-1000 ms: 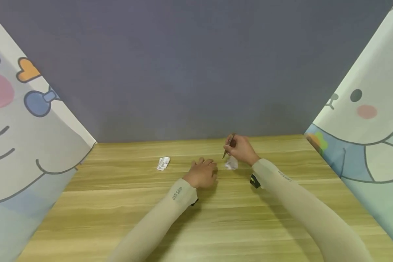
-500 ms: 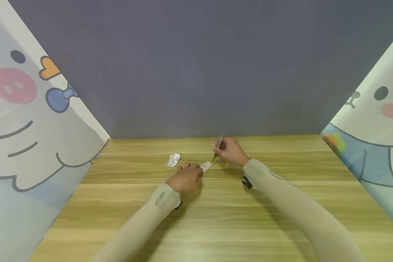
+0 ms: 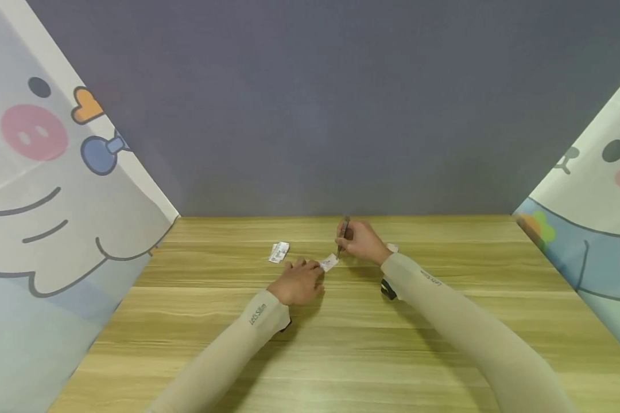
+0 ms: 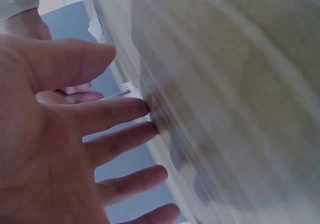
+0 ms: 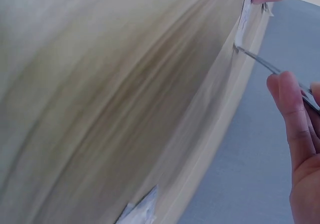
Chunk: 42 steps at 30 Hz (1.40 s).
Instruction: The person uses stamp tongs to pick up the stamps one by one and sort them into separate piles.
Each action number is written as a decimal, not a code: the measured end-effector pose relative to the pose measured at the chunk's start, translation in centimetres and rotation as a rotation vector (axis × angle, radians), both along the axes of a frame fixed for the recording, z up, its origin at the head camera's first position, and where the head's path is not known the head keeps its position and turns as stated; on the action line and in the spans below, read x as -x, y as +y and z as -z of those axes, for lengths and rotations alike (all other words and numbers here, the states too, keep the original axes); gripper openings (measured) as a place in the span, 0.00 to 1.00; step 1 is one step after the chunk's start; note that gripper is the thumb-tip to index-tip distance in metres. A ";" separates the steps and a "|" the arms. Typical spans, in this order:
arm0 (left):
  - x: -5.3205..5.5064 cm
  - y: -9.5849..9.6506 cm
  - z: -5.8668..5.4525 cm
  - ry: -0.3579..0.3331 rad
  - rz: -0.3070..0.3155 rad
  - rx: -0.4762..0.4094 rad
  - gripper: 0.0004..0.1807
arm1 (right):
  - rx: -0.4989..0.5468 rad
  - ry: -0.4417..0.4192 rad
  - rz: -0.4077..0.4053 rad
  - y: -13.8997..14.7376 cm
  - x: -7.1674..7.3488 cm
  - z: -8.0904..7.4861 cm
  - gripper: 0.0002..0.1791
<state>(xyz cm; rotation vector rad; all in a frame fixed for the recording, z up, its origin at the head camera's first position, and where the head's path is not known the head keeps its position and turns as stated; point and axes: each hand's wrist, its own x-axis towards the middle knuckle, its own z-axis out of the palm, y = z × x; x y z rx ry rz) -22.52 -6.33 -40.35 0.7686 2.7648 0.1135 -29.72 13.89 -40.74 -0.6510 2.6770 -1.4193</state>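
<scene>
My right hand (image 3: 363,242) pinches a pair of metal tweezers (image 3: 344,229) that points down and left. Their tips meet the right end of a small white printed slip (image 3: 329,263). In the right wrist view this slip (image 5: 243,19) bends slightly at the end where the tweezers (image 5: 260,60) touch it. The fingers of my left hand (image 3: 297,281) are spread, palm down, with the fingertips at the slip's left end. In the left wrist view those fingers (image 4: 115,115) are fairly straight, and the slip shows just beyond them.
A few overlapping white printed slips (image 3: 279,251) lie left of my left hand. Another pale piece (image 3: 392,248) is partly hidden behind my right wrist. The wood-grain table (image 3: 341,355) ends at a grey back wall (image 3: 310,115), with cartoon-printed panels on both sides.
My left hand has shifted left, baring the white slip. My right hand has brought the tweezers left from the pale piece to the slip's right end. The head view has turned slightly left.
</scene>
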 end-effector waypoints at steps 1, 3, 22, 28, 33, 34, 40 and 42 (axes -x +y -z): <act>0.0 0.2 0.0 0.004 0.001 0.000 0.27 | 0.004 -0.007 -0.003 0.1 0.0 0.0 0.04; -0.1 0.5 -0.1 0.014 0.009 0.007 0.27 | 0.015 -0.012 -0.002 0.2 -0.2 -0.1 0.03; 0.5 4.3 -1.2 0.055 0.049 -0.090 0.26 | -0.011 0.054 0.054 7.2 -1.6 -4.4 0.02; 0.6 6.6 -1.9 0.048 0.081 -0.087 0.27 | -0.051 0.075 0.097 9.6 -1.8 -4.8 0.04; 0.6 8.2 -2.0 0.040 0.085 -0.064 0.28 | -0.034 0.090 0.112 10.0 -1.7 -4.7 0.03; 0.7 8.5 -1.9 0.038 0.087 -0.061 0.28 | -0.034 0.091 0.116 10.1 -1.7 -4.6 0.03; 0.8 10.6 -1.1 0.029 0.116 -0.033 0.27 | -0.069 0.053 0.148 10.4 -1.5 -3.1 0.04; 0.8 11.3 -0.8 0.027 0.121 -0.019 0.27 | -0.069 0.031 0.160 10.6 -1.5 -2.8 0.04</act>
